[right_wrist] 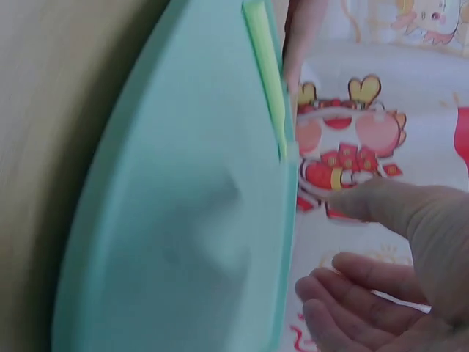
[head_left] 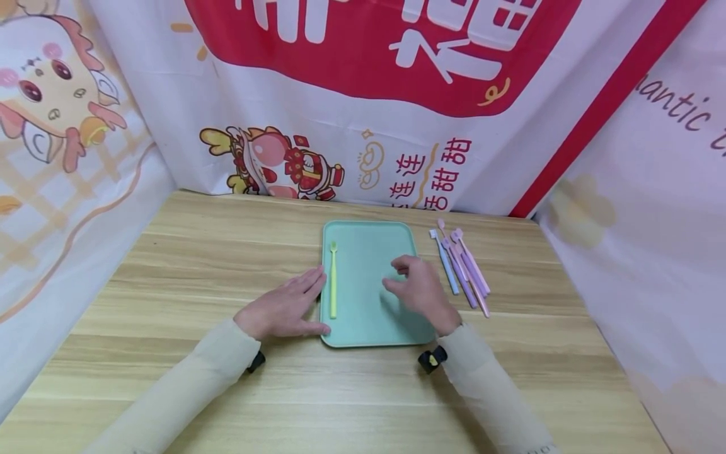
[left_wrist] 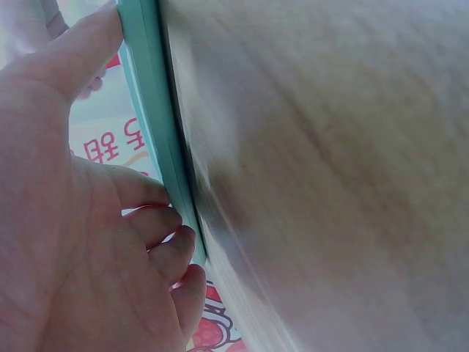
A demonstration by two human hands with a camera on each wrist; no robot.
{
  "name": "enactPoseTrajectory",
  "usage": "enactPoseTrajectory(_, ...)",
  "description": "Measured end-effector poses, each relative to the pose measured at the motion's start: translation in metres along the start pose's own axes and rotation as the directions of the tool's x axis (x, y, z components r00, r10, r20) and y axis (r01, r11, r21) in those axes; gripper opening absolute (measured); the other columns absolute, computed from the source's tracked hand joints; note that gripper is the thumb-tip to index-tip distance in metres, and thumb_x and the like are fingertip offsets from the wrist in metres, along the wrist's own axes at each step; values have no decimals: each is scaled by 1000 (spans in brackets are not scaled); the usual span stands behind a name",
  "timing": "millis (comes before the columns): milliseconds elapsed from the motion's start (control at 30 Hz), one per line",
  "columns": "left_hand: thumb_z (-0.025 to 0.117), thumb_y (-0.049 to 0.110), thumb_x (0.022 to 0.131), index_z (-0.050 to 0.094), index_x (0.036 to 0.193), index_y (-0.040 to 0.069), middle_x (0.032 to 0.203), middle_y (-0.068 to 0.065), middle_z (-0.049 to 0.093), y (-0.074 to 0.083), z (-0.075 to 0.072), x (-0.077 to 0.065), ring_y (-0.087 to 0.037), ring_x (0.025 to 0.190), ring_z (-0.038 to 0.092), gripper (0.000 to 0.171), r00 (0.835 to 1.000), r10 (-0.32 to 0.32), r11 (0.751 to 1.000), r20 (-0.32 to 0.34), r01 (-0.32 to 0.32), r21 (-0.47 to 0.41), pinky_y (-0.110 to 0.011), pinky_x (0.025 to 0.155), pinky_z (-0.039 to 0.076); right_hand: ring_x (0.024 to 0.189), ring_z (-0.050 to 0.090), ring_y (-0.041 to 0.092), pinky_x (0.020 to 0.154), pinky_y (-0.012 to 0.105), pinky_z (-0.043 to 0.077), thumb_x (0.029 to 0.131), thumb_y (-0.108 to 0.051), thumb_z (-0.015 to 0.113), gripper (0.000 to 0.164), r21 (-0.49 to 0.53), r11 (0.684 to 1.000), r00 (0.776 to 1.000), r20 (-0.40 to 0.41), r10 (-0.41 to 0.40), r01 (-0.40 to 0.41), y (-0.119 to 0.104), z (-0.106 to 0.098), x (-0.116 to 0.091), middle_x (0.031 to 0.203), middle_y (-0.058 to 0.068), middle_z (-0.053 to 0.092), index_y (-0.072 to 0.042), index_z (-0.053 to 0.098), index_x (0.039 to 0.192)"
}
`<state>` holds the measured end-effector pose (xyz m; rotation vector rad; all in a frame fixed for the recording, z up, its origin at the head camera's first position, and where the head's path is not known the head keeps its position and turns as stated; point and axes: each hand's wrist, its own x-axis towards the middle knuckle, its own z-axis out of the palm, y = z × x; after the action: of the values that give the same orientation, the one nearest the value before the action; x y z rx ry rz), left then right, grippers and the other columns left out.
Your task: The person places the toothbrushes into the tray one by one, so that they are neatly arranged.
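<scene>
slim lime toothbrush [head_left: 333, 287] on mint tray [head_left: 365, 252], mid-frame; your left hand [head_left: 285, 309] touches tray, fingers extended; right hand [head_left: 421, 289] loose, empty.

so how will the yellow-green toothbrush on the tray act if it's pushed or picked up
The yellow-green toothbrush looks slim and plastic, so it's probably light. Its straight handle suggests it would stay fairly stiff when lifted. Pushed left, it would likely soon stop against the raised rim of the tray close beside it.

head view faces down; close wrist views share the tray [head_left: 363, 284].
</scene>
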<state>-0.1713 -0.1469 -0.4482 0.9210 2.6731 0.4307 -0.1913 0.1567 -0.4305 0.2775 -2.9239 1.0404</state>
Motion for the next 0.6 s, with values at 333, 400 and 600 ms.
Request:
enactPoseTrajectory(333,66,64,96,20,165,-7,177,-24,13,1,0,-1,-40,165,18,110,1000,-2,1000,-3,2,10,-56,133,23,120,71,36,101,50,61,92,-19,82,49,-90,996,1000,4,-27,27,32,-57,-8,131,21,73,3,68,134)
enactPoseTrajectory(400,66,65,96,20,165,-7,177,-24,13,1,0,-1,-40,165,18,110,1000,-1,1000,-2,1,14,-56,133,23,118,71,37,100,52,61,92,-18,81,49,-125,992,1000,3,-24,25,38,-66,-9,130,22,73,4,68,134)
enactPoseTrajectory(600,65,66,96,20,166,-6,177,-23,13,0,0,0,-39,165,18,110,1000,-9,1000,4,9,11,-56,133,23,109,70,36,93,51,62,93,-19,80,48,-211,978,1000,1,4,-3,57,-81,-11,126,24,72,5,68,134)
